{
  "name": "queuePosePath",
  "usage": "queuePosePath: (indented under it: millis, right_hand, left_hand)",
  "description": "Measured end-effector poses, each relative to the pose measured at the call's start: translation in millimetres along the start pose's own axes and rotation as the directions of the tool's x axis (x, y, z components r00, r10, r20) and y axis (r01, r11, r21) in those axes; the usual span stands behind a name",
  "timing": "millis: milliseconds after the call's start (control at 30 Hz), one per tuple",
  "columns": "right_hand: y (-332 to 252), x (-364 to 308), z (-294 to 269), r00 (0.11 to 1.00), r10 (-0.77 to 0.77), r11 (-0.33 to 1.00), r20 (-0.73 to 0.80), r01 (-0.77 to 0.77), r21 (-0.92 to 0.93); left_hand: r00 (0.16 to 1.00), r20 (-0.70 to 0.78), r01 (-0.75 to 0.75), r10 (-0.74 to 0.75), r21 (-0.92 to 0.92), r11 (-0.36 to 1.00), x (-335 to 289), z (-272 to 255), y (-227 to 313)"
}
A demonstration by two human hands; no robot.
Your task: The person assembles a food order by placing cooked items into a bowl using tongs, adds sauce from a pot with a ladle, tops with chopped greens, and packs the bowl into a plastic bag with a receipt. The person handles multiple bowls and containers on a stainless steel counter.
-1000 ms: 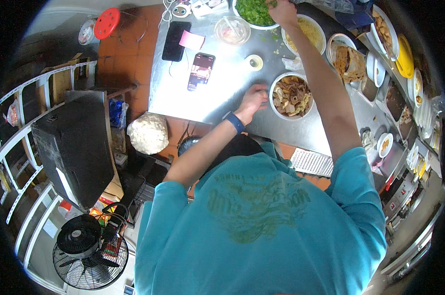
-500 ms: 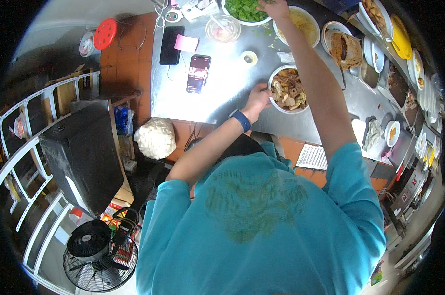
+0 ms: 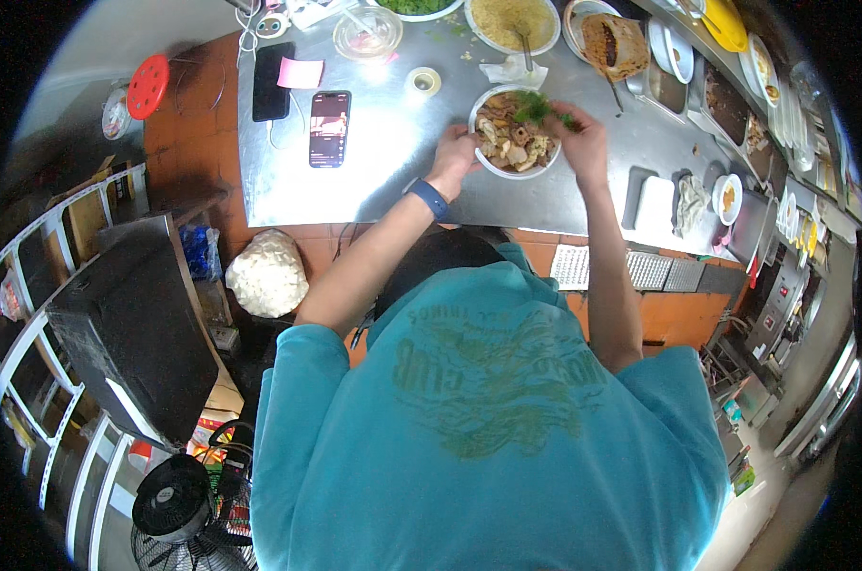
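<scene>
A white bowl (image 3: pixel 515 175) of sliced meat and other cooked pieces stands on the steel table. My left hand (image 3: pixel 457 152) grips its left rim, with the fingers partly hidden against the side. Over the bowl's right side my right hand (image 3: pixel 584 143) has its fingers closed on a pinch of green herbs, slightly blurred. More leafy green herbs (image 3: pixel 533 108) lie on top of the meat, just left of those fingertips.
Behind stand a bowl of green herbs (image 3: pixel 415 8) and a bowl of pale yellow chopped food (image 3: pixel 493 24) with a spoon. A tape roll (image 3: pixel 422 82), a lit phone (image 3: pixel 330 128) and a dark phone (image 3: pixel 272 82) lie left. A cloth (image 3: pixel 691 205) lies right.
My right hand has come back from the herb bowl at the far side to the meat bowl, bringing green herbs. My left hand stays at the rim. The whole view has shifted.
</scene>
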State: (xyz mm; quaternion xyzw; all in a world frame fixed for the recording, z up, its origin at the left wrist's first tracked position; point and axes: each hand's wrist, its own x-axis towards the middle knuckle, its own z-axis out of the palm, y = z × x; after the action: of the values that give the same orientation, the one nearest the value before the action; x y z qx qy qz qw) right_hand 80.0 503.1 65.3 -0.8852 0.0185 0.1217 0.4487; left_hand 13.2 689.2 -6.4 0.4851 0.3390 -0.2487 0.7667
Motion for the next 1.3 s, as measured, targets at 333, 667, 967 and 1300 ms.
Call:
queuePosePath:
  millis: [333,667,967,1300]
  right_hand:
    - [26,-51,-18,0.972,-0.177,0.902,-0.153,0.098,-0.419]
    - [26,16,-88,0.851,0.385,0.275,0.358,-0.476,0.836]
    - [5,85,-112,0.994,-0.109,0.503,-0.030,0.029,-0.864]
    - [0,75,-134,0.974,-0.173,0.347,0.148,0.201,-0.916]
  left_hand:
    - [0.994,0.027,-0.107,0.107,-0.013,0.994,11,14,-18]
    - [0.992,0.052,-0.118,0.118,0.002,0.993,31,25,-29]
    - [0.987,0.127,-0.090,0.099,-0.074,0.993,41,55,-46]
    - [0.989,0.098,-0.105,0.110,-0.059,0.993,41,68,-45]
